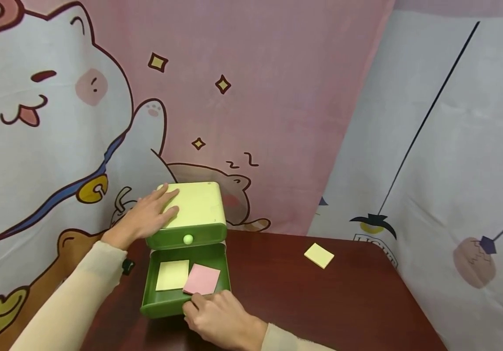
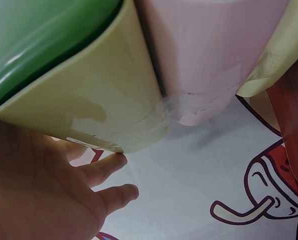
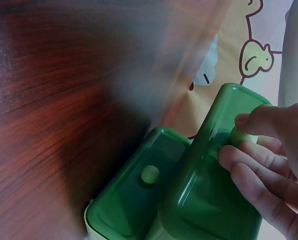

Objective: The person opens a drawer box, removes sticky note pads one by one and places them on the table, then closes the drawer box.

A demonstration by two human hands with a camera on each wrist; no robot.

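A small drawer cabinet (image 1: 199, 204) with a pale yellow top stands at the table's back left. My left hand (image 1: 152, 214) rests on its top-left edge with fingers spread. Beneath the shut upper green drawer (image 1: 165, 239), another green drawer (image 1: 164, 309) is pulled out. A yellow sticky-note pad (image 1: 172, 275) and a pink sticky-note pad (image 1: 203, 279) lie side by side inside it. My right hand (image 1: 221, 317) is at this drawer's front; the right wrist view shows thumb and fingers pinching its round light-green knob (image 3: 244, 136).
Another yellow sticky-note pad (image 1: 319, 255) lies on the dark red-brown table (image 1: 286, 292), to the right. Below the pulled-out drawer, a shut green drawer (image 3: 134, 200) shows its own knob (image 3: 150, 174). A printed cartoon curtain (image 1: 278, 97) hangs behind the table.
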